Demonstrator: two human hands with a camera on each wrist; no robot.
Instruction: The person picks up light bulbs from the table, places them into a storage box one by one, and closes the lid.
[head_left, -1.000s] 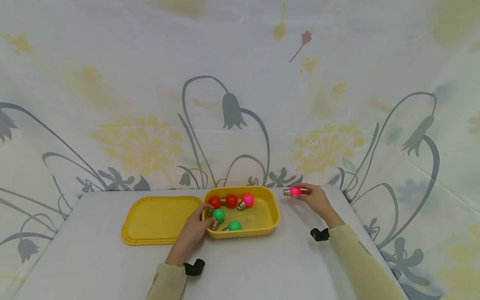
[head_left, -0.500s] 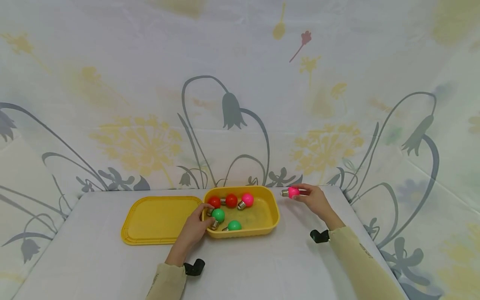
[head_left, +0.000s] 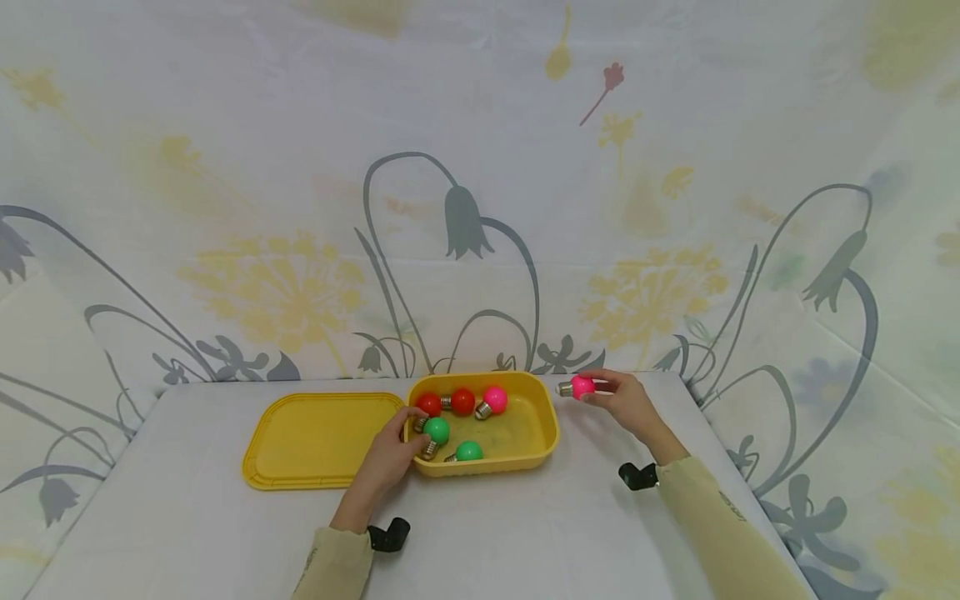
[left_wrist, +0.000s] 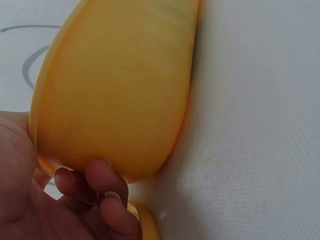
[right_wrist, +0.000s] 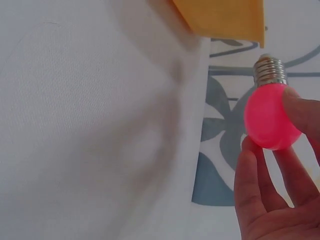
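Observation:
Pinched between the thumb and fingers of my right hand (head_left: 626, 404) is a pink light bulb (right_wrist: 270, 117), held above the table just right of the yellow tub (head_left: 521, 464). Its metal screw base points toward the tub. My left hand (head_left: 388, 457) grips the tub's left rim, thumb at the inside and fingers curled against the outer wall (left_wrist: 115, 90). Inside the tub lie a red bulb (head_left: 428, 404), another red bulb (head_left: 462, 402), a pink bulb (head_left: 495, 399), a green bulb (head_left: 437, 430) and a second green bulb (head_left: 469, 451).
A flat yellow lid (head_left: 322, 437) lies left of the tub, its right end partly behind the left hand. Both stand on a white cloth-covered table (head_left: 510, 533). A flower-printed curtain (head_left: 480, 283) rises behind the table.
My right hand has brought the pink bulb slightly left and down, closer to the tub's right rim. The left hand and the bulbs in the tub have stayed put.

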